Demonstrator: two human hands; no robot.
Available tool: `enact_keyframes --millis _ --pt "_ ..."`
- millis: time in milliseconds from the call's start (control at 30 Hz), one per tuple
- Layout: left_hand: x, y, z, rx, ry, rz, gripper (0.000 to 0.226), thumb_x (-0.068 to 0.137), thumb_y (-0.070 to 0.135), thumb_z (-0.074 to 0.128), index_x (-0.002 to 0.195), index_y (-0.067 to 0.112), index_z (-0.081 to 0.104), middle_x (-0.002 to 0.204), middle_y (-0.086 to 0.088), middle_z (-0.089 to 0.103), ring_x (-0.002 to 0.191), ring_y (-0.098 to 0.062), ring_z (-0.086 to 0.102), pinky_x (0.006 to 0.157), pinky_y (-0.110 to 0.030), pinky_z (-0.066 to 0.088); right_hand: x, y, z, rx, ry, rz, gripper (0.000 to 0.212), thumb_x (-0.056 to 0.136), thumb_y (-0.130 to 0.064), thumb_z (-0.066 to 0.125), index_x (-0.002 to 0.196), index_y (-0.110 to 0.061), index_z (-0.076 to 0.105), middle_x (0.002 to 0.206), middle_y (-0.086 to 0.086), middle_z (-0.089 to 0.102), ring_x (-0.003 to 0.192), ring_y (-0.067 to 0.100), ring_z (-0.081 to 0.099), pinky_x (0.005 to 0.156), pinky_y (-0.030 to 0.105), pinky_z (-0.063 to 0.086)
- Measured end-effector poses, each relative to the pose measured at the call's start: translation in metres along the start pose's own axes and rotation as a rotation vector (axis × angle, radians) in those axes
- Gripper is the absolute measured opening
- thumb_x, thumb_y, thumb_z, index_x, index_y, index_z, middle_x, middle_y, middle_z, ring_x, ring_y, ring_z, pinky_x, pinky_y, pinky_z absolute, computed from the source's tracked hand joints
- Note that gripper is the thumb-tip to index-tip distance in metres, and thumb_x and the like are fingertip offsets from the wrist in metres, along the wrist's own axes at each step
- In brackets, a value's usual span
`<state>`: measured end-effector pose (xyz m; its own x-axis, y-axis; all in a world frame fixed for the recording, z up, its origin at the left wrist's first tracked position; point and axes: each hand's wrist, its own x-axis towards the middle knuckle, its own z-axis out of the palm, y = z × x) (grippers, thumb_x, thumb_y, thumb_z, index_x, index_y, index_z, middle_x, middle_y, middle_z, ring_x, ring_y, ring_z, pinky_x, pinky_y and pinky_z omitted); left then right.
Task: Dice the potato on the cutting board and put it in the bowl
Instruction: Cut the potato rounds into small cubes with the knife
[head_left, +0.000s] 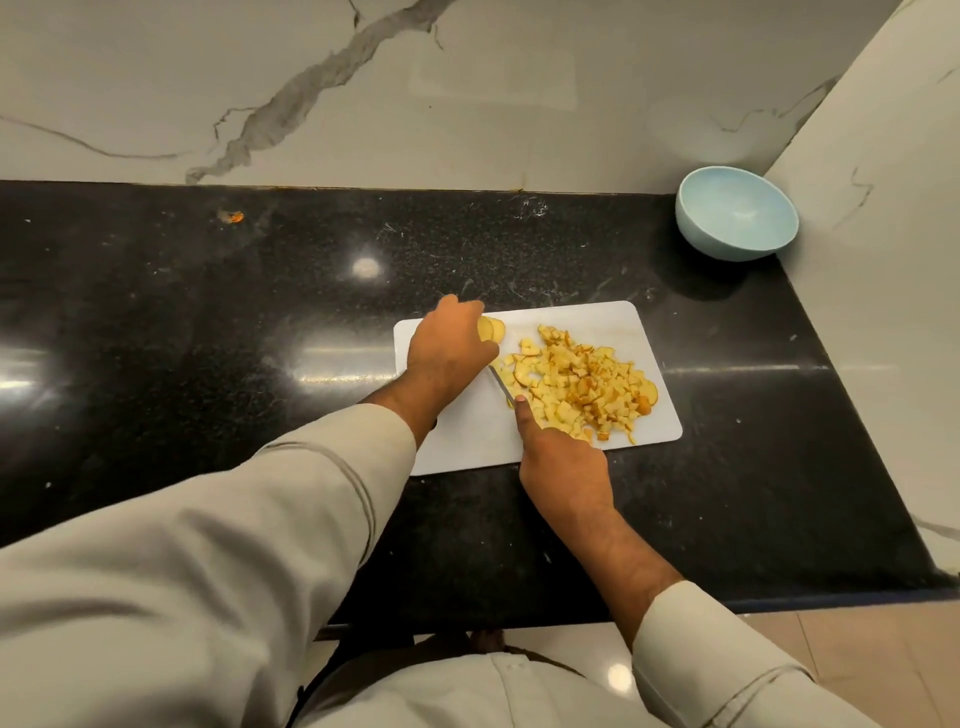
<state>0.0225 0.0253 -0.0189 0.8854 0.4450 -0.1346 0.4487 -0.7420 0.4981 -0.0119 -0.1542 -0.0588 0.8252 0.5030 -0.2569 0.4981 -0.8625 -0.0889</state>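
A white cutting board (613, 322) lies on the black counter. A heap of diced potato (582, 382) covers its right half. My left hand (447, 345) holds a few potato slices (492, 329) at the board's far left corner. My right hand (563, 462) grips a knife (500, 387), forefinger stretched along the blade's spine; the blade runs between my two hands, at the left edge of the heap. The handle is hidden in my palm. A pale blue bowl (698, 228) stands empty at the back right corner.
The black granite counter (208, 338) stretches wide to the left. A marble wall rises behind it and another (883, 234) closes the right side just past the bowl. A small orange scrap (235, 216) lies near the back edge.
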Motion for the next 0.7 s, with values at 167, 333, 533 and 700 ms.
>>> enact_keyframes --millis 167,333,533,700 --pt "-0.019 -0.015 0.003 -0.577 0.063 -0.103 0.031 0.08 0.027 0.067 0.11 0.018 0.07 0.104 -0.005 0.065 0.097 -0.022 0.064 0.085 -0.038 0.055 -0.008 0.008 0.004 0.037 0.015 0.02 0.068 0.096 -0.023 0.036 0.152 -0.036 -0.001 0.071 -0.005 0.039 0.059 0.018 0.041 0.055 0.032 0.034" --pt "-0.05 -0.021 0.02 -0.97 0.021 -0.218 0.022 0.083 0.009 0.063 0.104 0.014 0.069 0.091 -0.001 0.065 0.077 -0.022 0.066 0.069 -0.04 0.06 -0.015 0.012 0.008 0.044 0.031 0.016 0.067 0.097 -0.025 0.035 0.152 -0.036 -0.001 0.073 -0.006 0.037 0.055 0.015 0.034 0.05 0.03 0.024" --pt "-0.023 -0.015 0.01 -0.617 0.159 -0.228 0.028 0.066 0.035 0.066 0.082 0.013 0.059 0.086 -0.008 0.064 0.077 -0.028 0.064 0.064 -0.045 0.058 -0.015 0.006 0.006 0.058 0.051 0.011 0.067 0.096 -0.024 0.038 0.152 -0.034 0.004 0.072 -0.006 0.039 0.058 0.016 0.04 0.052 0.031 0.029" --pt "-0.001 -0.019 -0.003 -0.44 0.14 -0.31 0.03 0.064 0.038 0.063 0.079 0.02 0.045 0.082 -0.001 0.054 0.073 -0.024 0.054 0.064 -0.043 0.057 -0.022 0.005 0.009 0.059 0.048 0.014 0.065 0.098 -0.024 0.037 0.152 -0.035 0.003 0.075 -0.005 0.04 0.058 0.017 0.041 0.054 0.031 0.033"
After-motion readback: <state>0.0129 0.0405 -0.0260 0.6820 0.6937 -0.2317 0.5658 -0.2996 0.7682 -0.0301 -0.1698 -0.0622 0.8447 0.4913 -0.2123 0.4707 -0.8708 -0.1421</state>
